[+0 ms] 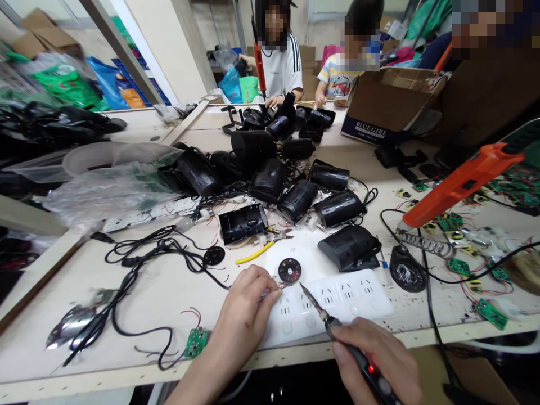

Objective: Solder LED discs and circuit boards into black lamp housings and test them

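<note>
"Gripping in your right hand (375, 351): a grey pen-shaped soldering iron (331, 323) with a slim metal tip, red light glowing on the handle. Fingers wrapped round it."

"And the tip?"

"Just beside the flat black round disc (289, 270) with coloured marks, to its lower right. It points over the long white plastic power strip (337, 306); contact, can't tell."

"My left hand (248, 306)?"

"Thumb and forefinger closed together at the disc's lower left. Fine wires show near your fingertips; whether you pinch them, too small to tell."

"Where exactly is the disc?"

"In front of you, between your two hands, at the far edge of the power strip's left half."

"What surrounds it?"

"Beyond it, cutters with yellow curved handles (255, 253), near an open black plastic housing (243, 224). To your left, a second black round disc (214, 256) by tangled black cables (158, 247). Nearer you, beside your left forearm, a small green circuit board (196, 342) with red wires. Off right, a long orange tool (464, 185), its lower end near a silvery coiled spring (428, 244)."
</note>
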Demonstrator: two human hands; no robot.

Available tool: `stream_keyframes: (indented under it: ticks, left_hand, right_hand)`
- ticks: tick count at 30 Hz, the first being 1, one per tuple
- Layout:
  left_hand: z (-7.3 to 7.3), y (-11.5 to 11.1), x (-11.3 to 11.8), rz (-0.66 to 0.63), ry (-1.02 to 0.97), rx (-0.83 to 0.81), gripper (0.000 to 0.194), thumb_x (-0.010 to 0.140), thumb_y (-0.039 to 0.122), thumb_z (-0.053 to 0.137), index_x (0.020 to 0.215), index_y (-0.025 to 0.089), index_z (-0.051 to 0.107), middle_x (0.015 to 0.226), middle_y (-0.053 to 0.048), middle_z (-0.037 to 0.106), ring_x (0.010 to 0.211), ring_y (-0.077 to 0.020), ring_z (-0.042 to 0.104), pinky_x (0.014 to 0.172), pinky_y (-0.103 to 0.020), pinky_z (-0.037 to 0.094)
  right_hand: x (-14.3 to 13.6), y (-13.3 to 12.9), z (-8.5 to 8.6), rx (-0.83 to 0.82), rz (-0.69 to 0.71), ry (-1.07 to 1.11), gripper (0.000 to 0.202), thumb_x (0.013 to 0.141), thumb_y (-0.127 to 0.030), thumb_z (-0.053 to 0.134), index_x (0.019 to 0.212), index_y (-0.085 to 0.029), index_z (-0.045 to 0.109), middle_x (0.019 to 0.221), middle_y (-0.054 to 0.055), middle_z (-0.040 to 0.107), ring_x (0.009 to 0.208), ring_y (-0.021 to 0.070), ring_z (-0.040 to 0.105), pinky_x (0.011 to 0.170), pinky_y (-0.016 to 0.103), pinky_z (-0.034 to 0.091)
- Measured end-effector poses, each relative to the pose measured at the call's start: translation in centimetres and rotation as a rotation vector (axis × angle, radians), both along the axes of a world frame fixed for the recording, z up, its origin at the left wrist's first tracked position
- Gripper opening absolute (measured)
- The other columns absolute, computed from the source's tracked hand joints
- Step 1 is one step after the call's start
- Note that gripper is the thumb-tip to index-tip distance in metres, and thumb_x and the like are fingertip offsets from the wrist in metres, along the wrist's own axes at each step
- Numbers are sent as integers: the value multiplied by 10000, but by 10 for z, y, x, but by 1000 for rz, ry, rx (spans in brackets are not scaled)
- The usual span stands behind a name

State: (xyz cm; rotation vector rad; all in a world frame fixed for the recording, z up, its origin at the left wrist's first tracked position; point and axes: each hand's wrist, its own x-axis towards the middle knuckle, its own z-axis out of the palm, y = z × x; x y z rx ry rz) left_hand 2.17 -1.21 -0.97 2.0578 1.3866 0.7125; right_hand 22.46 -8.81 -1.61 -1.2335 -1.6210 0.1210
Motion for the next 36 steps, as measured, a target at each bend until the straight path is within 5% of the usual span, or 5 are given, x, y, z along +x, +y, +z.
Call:
stream_keyframes:
  ticks: [11, 36]
  left_hand:
    - [-1, 13, 1, 48, 2, -250, 173, 759, 162, 558, 599, 194, 613, 1036, -74, 632, 985, -239, 635, 871, -365, 493]
    - [-4, 27, 8, 41, -62, -243, 184, 687, 102, 584, 543, 198, 646, 916, -64, 675, 1029, -247, 644, 849, -341, 509]
  right_hand:
    - [-5, -3, -1, -10, 1, 13, 132, 841, -113, 601, 905, -209, 665, 695, 11, 685, 617, 163, 679, 583, 264, 556]
    - [-10, 1, -5, -46, 29, 31, 92, 888, -160, 584, 923, -213, 650, 718, 9, 697, 626, 154, 678, 607, 260, 555]
